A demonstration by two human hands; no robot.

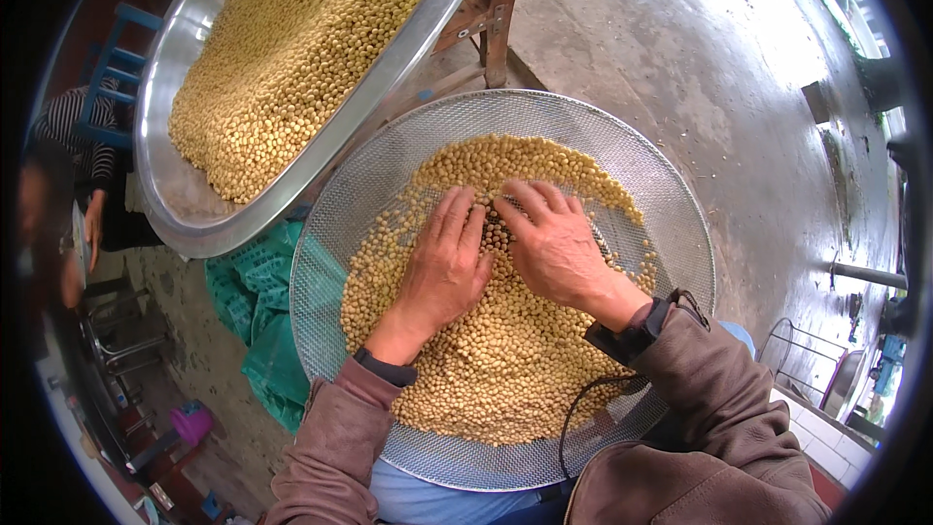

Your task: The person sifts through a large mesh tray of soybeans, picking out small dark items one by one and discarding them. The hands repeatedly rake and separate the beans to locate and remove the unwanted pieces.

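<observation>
A round wire-mesh sieve (328,335) rests on my lap, holding a broad layer of pale yellow soybeans (510,357). My left hand (448,262) lies palm down on the beans left of the middle, its fingers reaching away from me. To its right, my right hand (557,244) is bent over the beans, fingertips down among them. A narrow gap with beans separates the two hands. Neither is seen to grip anything, though the right fingertips are partly hidden. Beyond the hands, more beans form a curved band near the far side of the mesh.
A large metal basin (291,211) heaped with soybeans stands at upper left, close to the sieve. Beside it are a wooden frame leg (499,36), a green woven sack (273,350) and a blue chair (120,80). Another person (76,124) is at far left. Concrete floor (619,29) extends right.
</observation>
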